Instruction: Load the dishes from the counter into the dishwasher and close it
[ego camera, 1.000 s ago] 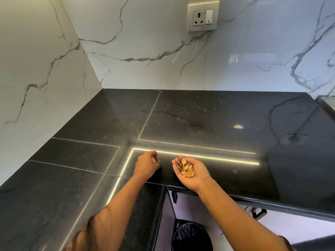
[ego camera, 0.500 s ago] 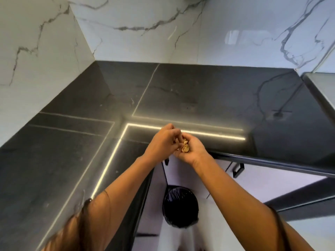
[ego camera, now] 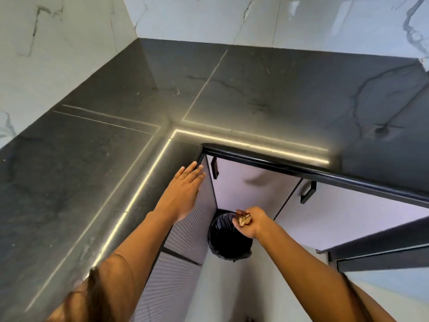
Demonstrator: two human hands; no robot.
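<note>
My right hand is cupped around a small pile of tan pistachio shells and hovers over the right part of a round bin lined with a black bag on the floor. My left hand is flat, fingers stretched out, over the inner corner edge of the black stone counter, holding nothing. No dishes and no dishwasher racks show in the head view.
White marble walls rise behind the L-shaped counter. Pale cabinet doors with black handles stand below the counter around the bin. A dark panel edge juts in at the lower right.
My view has tilted down. My right hand carried the shells from the counter edge down to above the bin. My left hand left the right hand and spread flat by the counter corner.
</note>
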